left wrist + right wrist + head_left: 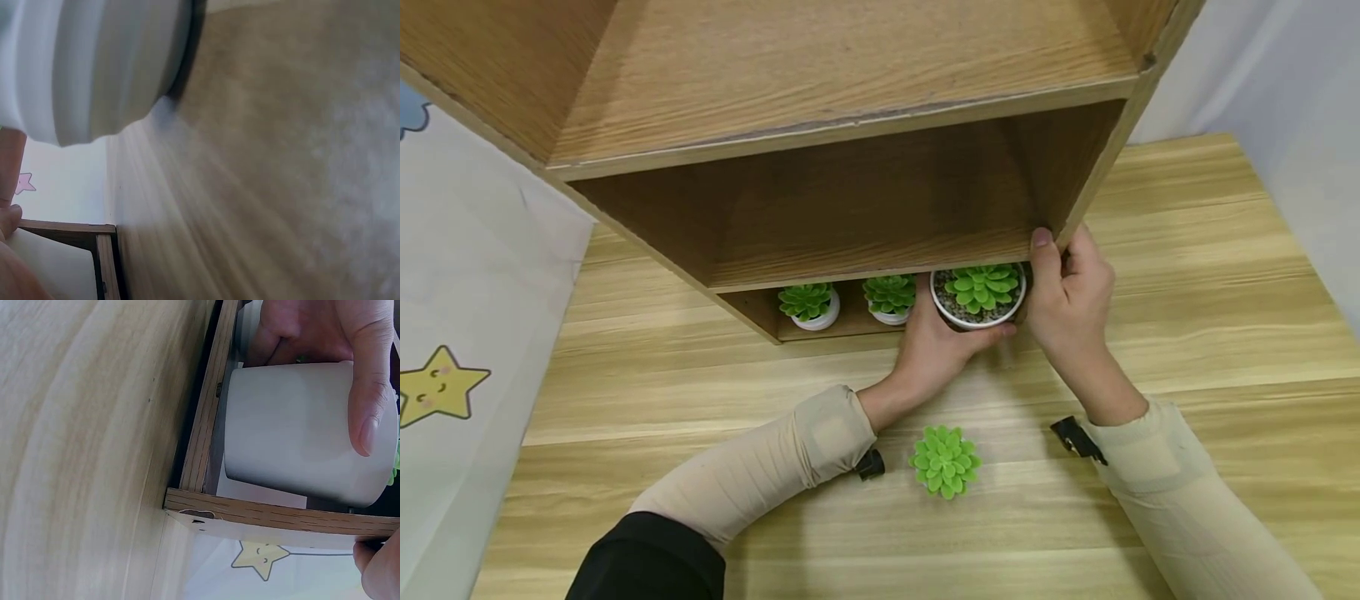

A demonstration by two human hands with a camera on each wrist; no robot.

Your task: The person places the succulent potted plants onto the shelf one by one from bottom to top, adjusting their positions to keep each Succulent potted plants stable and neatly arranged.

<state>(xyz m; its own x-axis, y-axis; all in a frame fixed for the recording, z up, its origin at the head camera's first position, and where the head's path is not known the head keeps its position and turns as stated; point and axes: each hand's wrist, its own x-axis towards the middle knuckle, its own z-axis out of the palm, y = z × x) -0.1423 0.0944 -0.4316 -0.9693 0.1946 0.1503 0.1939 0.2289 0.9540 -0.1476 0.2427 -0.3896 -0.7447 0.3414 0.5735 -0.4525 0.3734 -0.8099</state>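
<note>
My left hand [928, 354] holds a large round potted succulent [981, 290] at the right end of the shelf's bottom compartment, thumb across the front of the pot. The right wrist view shows its smooth white pot [287, 431] tilted a little, with the base inside the compartment. With my right hand [1071, 300] I grip the front edge of the shelf unit's right side, thumb on the inner face. Two smaller succulents in white pots, the left one [807, 302] and the middle one [890, 296], stand in the same compartment.
A loose small succulent [945, 462] stands on the wooden table [647, 425] between my forearms; its ribbed white pot [94, 69] fills the left wrist view's upper left. The wooden shelf unit [850, 125] rises above my hands, its boards overhanging the bottom compartment.
</note>
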